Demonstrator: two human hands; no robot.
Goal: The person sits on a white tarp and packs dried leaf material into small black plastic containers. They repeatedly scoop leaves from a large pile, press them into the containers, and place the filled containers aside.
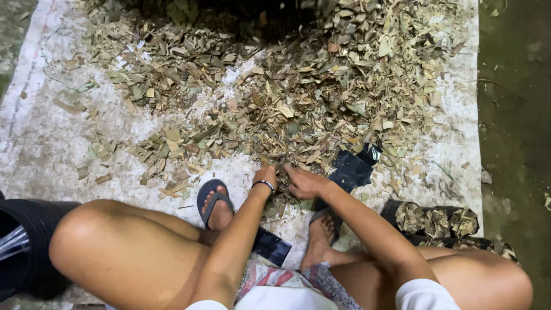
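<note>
While both hands dig the dry leaf pile [321, 97] | left hand [266, 175], right hand [304, 182] fingers curled in leaves, grip unclear | black bag [351, 170] beside

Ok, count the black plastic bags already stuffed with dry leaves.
1 clearly: a filled black bag lies by the person's right knee. A second may lie just behind it, partly hidden. Flat empty bags lie beside the right hand.

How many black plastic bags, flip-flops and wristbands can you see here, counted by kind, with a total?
Black plastic bags: 3, one flat by the right hand, one flat under the left forearm, one filled with dry leaves
Flip-flops: 2, left foot, right foot
Wristbands: 1, on the left hand's wrist
Total: 6
</note>
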